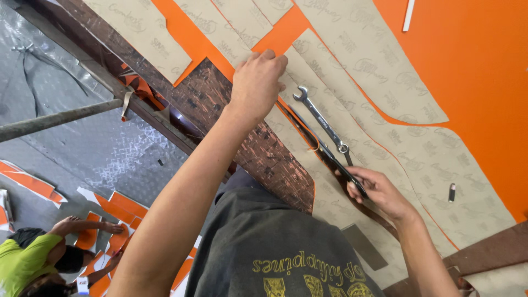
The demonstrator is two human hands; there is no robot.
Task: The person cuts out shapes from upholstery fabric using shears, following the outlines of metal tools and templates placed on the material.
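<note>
Scissors: blades lying along the edge of a beige paper pattern on orange sheet, handles gripped in the right hand, fingers closed round them. Left hand is pressing flat on the pattern, fingers together, just beyond the blade tips. Spanner is lying beside the blades. No containers in view.

Flat orange sheet material across table's far right. Beige paper pattern pieces with faint grey repeated printing. Brown brick-patterned tabletop bare along near edge. Silver metal combination spanner. Dark-handled scissors. Grey checker-plate floor. Dark grey shirt, yellow print.
</note>
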